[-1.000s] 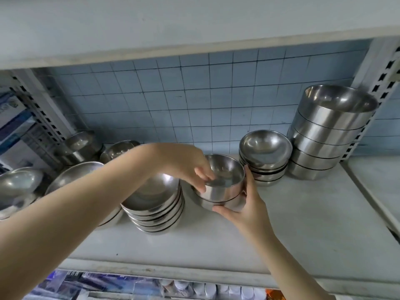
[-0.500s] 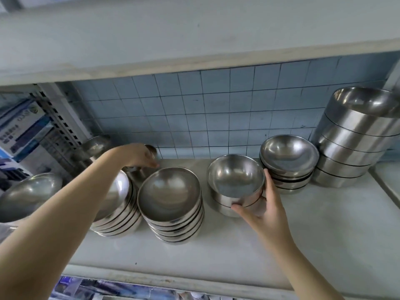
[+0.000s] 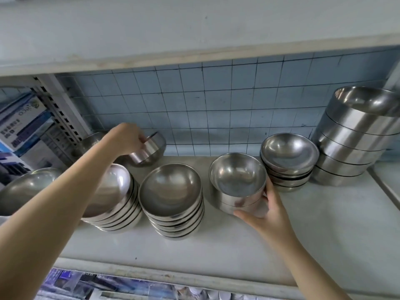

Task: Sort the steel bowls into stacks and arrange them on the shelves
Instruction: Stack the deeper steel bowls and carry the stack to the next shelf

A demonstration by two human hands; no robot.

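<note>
Left hand moved back to grip the rear bowl.

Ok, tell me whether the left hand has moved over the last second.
Yes. The left hand went from the small stack leftward and back toward the tiled wall, where it grips a single bowl.

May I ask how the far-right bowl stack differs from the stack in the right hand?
The far-right stack is taller, with more bowls, than the held stack. The far-right stack's bowls are wider, straighter-walled; the held stack's are rounder. It stands untouched; the right hand grips the held stack. Both are steel.
</note>
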